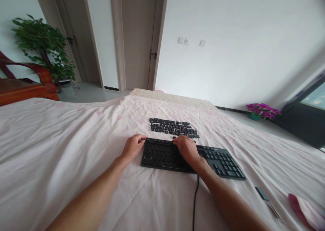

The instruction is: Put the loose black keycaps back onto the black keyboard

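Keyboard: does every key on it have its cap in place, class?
No, the left part of the keyboard shows bare key posts, and many loose keycaps lie on the cloth beyond it.

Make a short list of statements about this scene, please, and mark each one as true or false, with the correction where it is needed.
1. The left hand is at the far left corner of the keyboard. True.
2. The loose keys lie on the cloth, beyond the keyboard. True.
3. The number pad is stripped of its keys. False: the number pad has keys; the left part is mostly bare.
4. The cable runs toward the loose keys. False: the cable runs from the near edge toward the wearer.
5. The tool lies right of the keyboard. True.
6. The right hand is on the tool. False: the right hand is at the keyboard.
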`<state>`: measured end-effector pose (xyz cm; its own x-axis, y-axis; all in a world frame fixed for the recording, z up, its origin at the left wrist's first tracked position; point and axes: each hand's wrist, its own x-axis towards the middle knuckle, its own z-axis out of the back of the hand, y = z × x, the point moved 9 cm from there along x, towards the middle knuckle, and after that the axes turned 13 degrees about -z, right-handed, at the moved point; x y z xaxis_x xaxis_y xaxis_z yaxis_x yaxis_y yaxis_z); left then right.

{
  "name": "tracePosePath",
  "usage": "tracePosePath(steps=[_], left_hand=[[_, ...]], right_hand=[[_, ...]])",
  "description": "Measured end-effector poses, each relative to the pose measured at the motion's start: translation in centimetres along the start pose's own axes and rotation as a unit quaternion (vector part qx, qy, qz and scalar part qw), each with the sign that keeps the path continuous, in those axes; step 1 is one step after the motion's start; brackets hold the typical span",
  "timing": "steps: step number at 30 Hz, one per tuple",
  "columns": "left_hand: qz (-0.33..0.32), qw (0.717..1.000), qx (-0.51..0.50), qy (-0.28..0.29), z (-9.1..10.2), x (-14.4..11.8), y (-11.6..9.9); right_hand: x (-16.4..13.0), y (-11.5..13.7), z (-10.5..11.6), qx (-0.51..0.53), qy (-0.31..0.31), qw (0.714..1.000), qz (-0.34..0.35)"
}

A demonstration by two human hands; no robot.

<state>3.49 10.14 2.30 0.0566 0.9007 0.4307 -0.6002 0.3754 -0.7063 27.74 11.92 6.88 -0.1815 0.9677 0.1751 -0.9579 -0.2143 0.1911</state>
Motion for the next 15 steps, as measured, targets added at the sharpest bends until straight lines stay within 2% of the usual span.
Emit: tracePosePath(steps=[6,15], left_hand=[[0.006,1.0,-0.001,0.003,-0.01,-0.05,0.02],[0.001,1.0,-0.006,0.001,-0.16,-0.03,0.15]], right_hand=[[0.63,-0.36,0.01,0.002,0.027,0.999,-0.031],[-0.14,0.26,-0.07,-0.026,0.009,1.0,0.008]])
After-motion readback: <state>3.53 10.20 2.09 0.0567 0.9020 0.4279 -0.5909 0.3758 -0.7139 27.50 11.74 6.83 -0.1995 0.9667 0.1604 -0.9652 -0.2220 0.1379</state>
